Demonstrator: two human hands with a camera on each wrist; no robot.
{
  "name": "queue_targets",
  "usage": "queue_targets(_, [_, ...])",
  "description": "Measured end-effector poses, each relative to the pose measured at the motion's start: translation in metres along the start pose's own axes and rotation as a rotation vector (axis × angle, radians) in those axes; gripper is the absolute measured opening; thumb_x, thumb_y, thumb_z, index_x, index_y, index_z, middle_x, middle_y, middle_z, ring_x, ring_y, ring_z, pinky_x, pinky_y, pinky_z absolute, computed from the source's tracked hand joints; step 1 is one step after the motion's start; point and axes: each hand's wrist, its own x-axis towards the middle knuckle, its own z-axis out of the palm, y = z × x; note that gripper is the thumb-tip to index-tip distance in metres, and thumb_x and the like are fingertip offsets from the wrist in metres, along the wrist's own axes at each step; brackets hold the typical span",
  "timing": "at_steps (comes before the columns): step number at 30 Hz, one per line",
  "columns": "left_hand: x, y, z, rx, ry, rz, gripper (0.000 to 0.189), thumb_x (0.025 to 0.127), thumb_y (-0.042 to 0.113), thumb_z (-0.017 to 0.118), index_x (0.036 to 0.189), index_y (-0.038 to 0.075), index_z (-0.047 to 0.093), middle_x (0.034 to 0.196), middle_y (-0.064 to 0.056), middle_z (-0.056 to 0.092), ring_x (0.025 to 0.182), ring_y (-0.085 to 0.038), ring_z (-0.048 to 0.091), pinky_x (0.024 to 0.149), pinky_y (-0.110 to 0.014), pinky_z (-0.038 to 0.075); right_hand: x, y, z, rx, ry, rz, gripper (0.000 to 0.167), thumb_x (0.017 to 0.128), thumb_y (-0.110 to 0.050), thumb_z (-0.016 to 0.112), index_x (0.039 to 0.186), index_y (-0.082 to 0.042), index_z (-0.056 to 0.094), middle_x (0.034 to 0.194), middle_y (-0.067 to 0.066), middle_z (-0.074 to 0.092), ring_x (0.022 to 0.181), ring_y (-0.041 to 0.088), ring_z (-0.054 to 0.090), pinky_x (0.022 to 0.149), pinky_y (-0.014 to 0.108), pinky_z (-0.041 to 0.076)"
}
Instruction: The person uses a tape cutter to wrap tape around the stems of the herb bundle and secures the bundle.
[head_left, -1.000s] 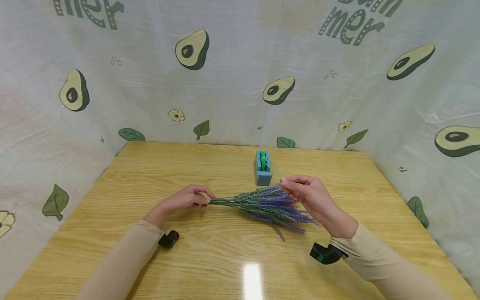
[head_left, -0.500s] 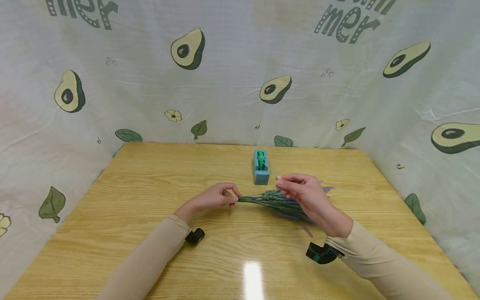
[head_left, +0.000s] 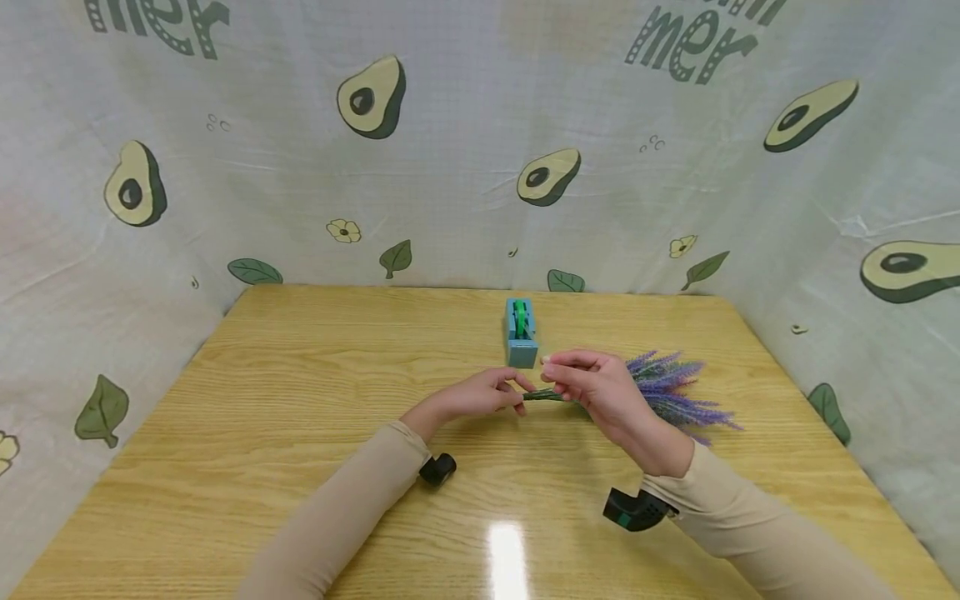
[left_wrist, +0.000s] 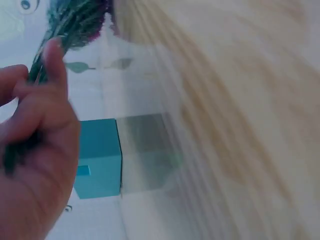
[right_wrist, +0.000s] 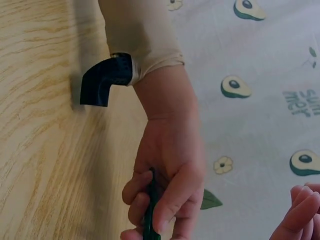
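Observation:
My left hand point(head_left: 480, 394) pinches the green stem ends point(head_left: 542, 395) of an artificial lavender bunch point(head_left: 671, 396), which lies sideways with its purple heads to the right. In the left wrist view the stems point(left_wrist: 37, 70) run between the curled fingers. My right hand point(head_left: 600, 387) is raised over the middle of the bunch, hiding part of it. Its thumb and index fingertips are pinched together, and a faint see-through strip of tape point(head_left: 529, 333) shows beyond them. In the right wrist view only some right fingers point(right_wrist: 302, 215) appear at the lower right.
A blue tape dispenser point(head_left: 521, 342) with a green tape core stands just behind the hands. The wooden table point(head_left: 337, 333) meets a white cloth point(head_left: 450, 167) printed with avocados at its back and sides. A black camera point(head_left: 636, 508) sits on each wrist.
My left hand has moved right, sliding the lavender bunch under my right hand until its heads show on the far side. The right hand has stayed nearly in place, still pinching.

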Motion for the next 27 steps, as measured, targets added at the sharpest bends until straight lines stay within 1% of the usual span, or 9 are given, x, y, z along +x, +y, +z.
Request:
queue_targets(3, [0.001, 0.002, 0.0, -0.028, -0.007, -0.033, 0.03, 0.099, 0.012, 0.044, 0.128, 0.007, 0.051, 0.096, -0.004, 0.067, 0.073, -0.017, 0.05, 0.065, -0.027, 0.039, 0.0, 0.001, 0.001, 0.006, -0.004, 0.02, 0.01, 0.089, -0.006, 0.063, 0.089, -0.011, 0.071, 0.08, 0.001, 0.067, 0.066, 0.01, 0.058, 0.062, 0.021, 0.049])
queue_targets(7, [-0.003, -0.005, -0.006, -0.033, 0.082, -0.088, 0.03, 0.098, 0.014, 0.049, 0.124, 0.002, 0.056, 0.094, -0.007, 0.067, 0.071, -0.016, 0.055, 0.06, -0.027, 0.044, 0.001, 0.004, 0.002, -0.007, 0.007, 0.028, 0.013, 0.089, -0.006, 0.063, 0.1, -0.002, 0.069, 0.079, 0.001, 0.067, 0.066, 0.011, 0.058, 0.061, 0.021, 0.049])
queue_targets(9, [-0.007, -0.01, -0.01, -0.063, 0.122, -0.112, 0.028, 0.098, 0.013, 0.05, 0.121, -0.001, 0.058, 0.095, -0.01, 0.067, 0.068, -0.015, 0.054, 0.058, -0.025, 0.043, 0.0, 0.006, 0.003, -0.009, 0.009, 0.022, 0.015, 0.088, -0.005, 0.064, 0.101, 0.001, 0.068, 0.079, 0.001, 0.067, 0.065, 0.011, 0.058, 0.06, 0.021, 0.049])
queue_targets(13, [-0.011, -0.017, -0.015, -0.152, 0.149, -0.108, 0.026, 0.097, 0.007, 0.05, 0.117, -0.005, 0.06, 0.098, -0.013, 0.067, 0.07, -0.013, 0.055, 0.061, -0.024, 0.047, -0.001, 0.009, 0.007, -0.016, -0.004, 0.014, 0.008, 0.087, -0.003, 0.064, 0.091, -0.006, 0.07, 0.078, 0.0, 0.067, 0.064, 0.01, 0.058, 0.06, 0.022, 0.049])
queue_targets(15, [-0.011, -0.019, -0.015, -0.189, 0.161, -0.101, 0.025, 0.095, 0.006, 0.053, 0.116, -0.005, 0.062, 0.098, -0.013, 0.067, 0.073, -0.013, 0.058, 0.065, -0.024, 0.049, -0.001, 0.011, 0.009, -0.022, -0.012, 0.007, 0.008, 0.087, -0.002, 0.064, 0.091, -0.005, 0.07, 0.078, 0.0, 0.067, 0.064, 0.01, 0.057, 0.06, 0.022, 0.049])
queue_targets(17, [-0.01, -0.019, -0.015, -0.209, 0.175, -0.094, 0.024, 0.094, 0.007, 0.055, 0.113, -0.005, 0.064, 0.097, -0.013, 0.068, 0.074, -0.013, 0.059, 0.068, -0.025, 0.051, -0.001, 0.013, 0.011, -0.028, -0.019, 0.004, 0.009, 0.087, -0.002, 0.063, 0.094, 0.0, 0.068, 0.079, 0.001, 0.067, 0.065, 0.011, 0.057, 0.061, 0.022, 0.049])
queue_targets(20, [-0.009, -0.018, -0.013, -0.216, 0.204, -0.094, 0.023, 0.092, 0.009, 0.06, 0.11, -0.003, 0.066, 0.094, -0.011, 0.068, 0.076, -0.013, 0.062, 0.072, -0.028, 0.053, 0.0, 0.019, 0.013, -0.034, -0.032, 0.009, 0.014, 0.088, -0.003, 0.063, 0.099, 0.005, 0.066, 0.079, 0.001, 0.066, 0.066, 0.012, 0.056, 0.061, 0.023, 0.049])
queue_targets(22, [-0.008, -0.015, -0.011, -0.222, 0.218, -0.098, 0.023, 0.091, 0.01, 0.061, 0.109, -0.003, 0.067, 0.092, -0.01, 0.068, 0.076, -0.013, 0.063, 0.073, -0.029, 0.053, -0.001, 0.024, 0.015, -0.032, -0.038, 0.018, 0.015, 0.088, -0.003, 0.063, 0.099, 0.005, 0.066, 0.079, 0.002, 0.066, 0.066, 0.012, 0.057, 0.061, 0.023, 0.049])
queue_targets(27, [-0.008, -0.01, -0.008, -0.185, 0.216, -0.096, 0.024, 0.092, 0.012, 0.059, 0.11, -0.003, 0.066, 0.094, -0.012, 0.068, 0.075, -0.014, 0.062, 0.071, -0.029, 0.053, -0.004, 0.038, 0.017, -0.027, -0.051, 0.052, 0.023, 0.088, -0.004, 0.063, 0.106, 0.01, 0.063, 0.081, 0.002, 0.067, 0.066, 0.011, 0.057, 0.062, 0.024, 0.05])
